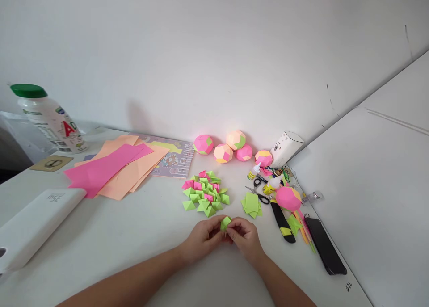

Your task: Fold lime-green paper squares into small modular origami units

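Between my two hands is a small green folded paper piece (225, 223), pinched at its sides above the table. My left hand (203, 239) grips it from the left, thumb and fingers closed. From the right, the thumb and fingers of my right hand (246, 237) press on the same piece. Just beyond the hands lies a heap of green and pink folded paper pieces (205, 195). To its right sits a small stack of flat green paper rectangles (252, 203), close to black-handled scissors (261, 195).
Paper balls (223, 153) line the wall; another pink ball (288, 199) sits right, among glue bottles (272, 185), a box cutter (283, 222) and a black phone (325, 244). Pink and peach sheets (107, 168), a notebook (174, 160), a bottle (50, 119) and a white device (40, 226) are left.
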